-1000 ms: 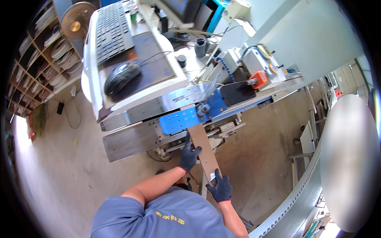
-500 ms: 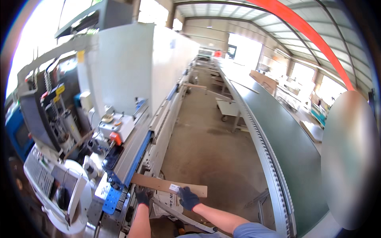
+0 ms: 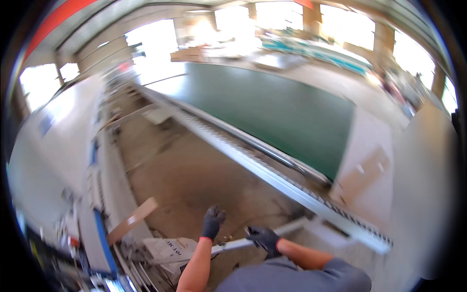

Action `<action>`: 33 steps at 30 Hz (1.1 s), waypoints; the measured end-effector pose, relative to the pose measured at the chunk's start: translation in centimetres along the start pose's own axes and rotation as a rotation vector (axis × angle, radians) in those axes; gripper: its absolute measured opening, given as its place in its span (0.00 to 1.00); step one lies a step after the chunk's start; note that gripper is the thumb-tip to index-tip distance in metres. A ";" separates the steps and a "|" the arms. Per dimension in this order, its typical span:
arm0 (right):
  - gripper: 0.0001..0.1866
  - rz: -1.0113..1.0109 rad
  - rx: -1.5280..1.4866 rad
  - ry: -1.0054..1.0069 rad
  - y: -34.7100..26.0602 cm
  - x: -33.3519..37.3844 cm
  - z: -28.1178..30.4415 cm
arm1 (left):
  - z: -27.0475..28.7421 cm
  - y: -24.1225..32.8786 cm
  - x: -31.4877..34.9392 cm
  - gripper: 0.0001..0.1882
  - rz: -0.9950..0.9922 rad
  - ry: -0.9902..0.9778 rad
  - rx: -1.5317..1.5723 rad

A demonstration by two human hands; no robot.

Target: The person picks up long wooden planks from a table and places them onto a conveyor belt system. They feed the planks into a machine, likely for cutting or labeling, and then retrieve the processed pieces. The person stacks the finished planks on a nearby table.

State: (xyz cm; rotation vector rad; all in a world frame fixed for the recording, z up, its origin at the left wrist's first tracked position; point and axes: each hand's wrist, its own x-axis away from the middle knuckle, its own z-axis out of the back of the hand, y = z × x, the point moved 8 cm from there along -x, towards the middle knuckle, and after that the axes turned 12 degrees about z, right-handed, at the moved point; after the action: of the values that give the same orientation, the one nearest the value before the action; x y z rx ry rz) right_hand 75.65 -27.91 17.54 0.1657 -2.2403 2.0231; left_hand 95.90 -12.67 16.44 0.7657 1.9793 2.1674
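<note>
My left hand (image 3: 213,223), in a dark glove with a red cuff edge, is raised over the brown floor. Its fingers are curled in, with nothing visible in them. To its right, my right hand (image 3: 264,240), gloved alike, is in front of my body beside a pale metal rail, its fingers apart and holding nothing that I see. A narrow brown board (image 3: 138,217) with a white label slants out from the blue-edged machine track (image 3: 103,238) on the left, apart from both hands.
A long roller-edged rail (image 3: 233,152) and green conveyor belt (image 3: 262,112) run along the right. Beyond the belt's near end, brown boards (image 3: 365,177) with white labels lie on a pale surface (image 3: 377,131). A printed white sack (image 3: 170,250) lies low at left.
My view has swung right. Both hands have come off the labelled board, which now juts from the machine track by itself. More boards at the right have come into view.
</note>
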 end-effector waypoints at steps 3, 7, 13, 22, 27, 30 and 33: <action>0.17 0.152 -0.259 0.398 -3.3 5.8 10.3 | -17.4 7.1 0.5 0.26 -0.281 -0.190 -0.403; 0.30 0.204 -0.431 0.717 -3.5 15.9 20.6 | -39.4 9.4 4.2 0.28 -0.361 -0.550 -0.566; 0.34 0.248 -0.611 1.199 -1.8 32.0 33.3 | -66.8 -1.9 4.2 0.52 -0.403 -0.754 -1.151; 0.34 0.442 -0.964 1.437 -0.4 40.5 35.8 | -76.8 -8.1 3.1 0.55 -0.400 -0.590 -1.289; 0.23 0.488 -0.929 1.375 -2.4 39.2 39.7 | -71.4 -1.1 -0.7 0.51 -0.096 -0.618 -0.339; 0.23 0.484 -0.620 1.358 -8.3 38.1 43.2 | -69.7 4.0 0.1 0.48 0.431 -0.589 0.281; 0.24 0.537 -0.036 1.327 -16.6 37.0 44.5 | -69.7 14.6 2.0 0.47 0.070 -0.675 0.166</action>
State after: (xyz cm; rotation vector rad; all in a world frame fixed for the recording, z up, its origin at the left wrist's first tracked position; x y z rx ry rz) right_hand 41.18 -73.90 35.28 -1.4334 -1.4284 1.4107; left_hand 67.82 -76.85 29.31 1.3808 1.7792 1.4816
